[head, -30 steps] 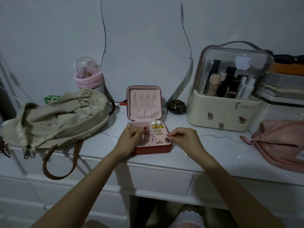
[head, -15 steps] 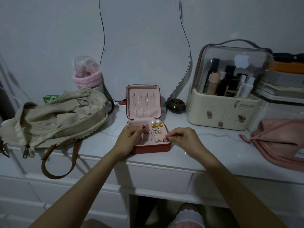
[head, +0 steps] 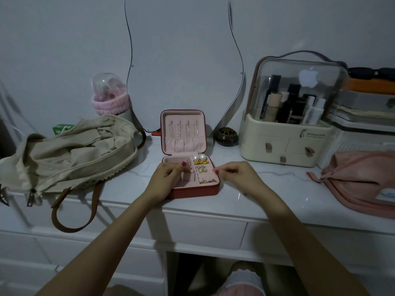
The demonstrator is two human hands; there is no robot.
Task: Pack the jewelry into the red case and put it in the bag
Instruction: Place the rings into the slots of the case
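**Red case open, jewelry going in**

The red case (head: 193, 190) sits lid-up at the front edge of the dresser top (head: 245, 195), prob so the trays are easy to reach. Pearl studs (head: 199, 157) and gold bits are in its right-hand slots. Left hand (head: 165, 178) is over the case's left half w/ fingers curled, pinching something thin, can't tell what. Right hand (head: 236, 175) hovers just right of the case, fingertips pinched together on something too tiny to see. Beige bag (head: 70, 152) lies left of the case, unzipped for later imo.

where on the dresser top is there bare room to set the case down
Bare marble lies between the red case and the pink pouch, in front of the cosmetics organizer. A narrower strip separates case and beige bag. The back edge is crowded.
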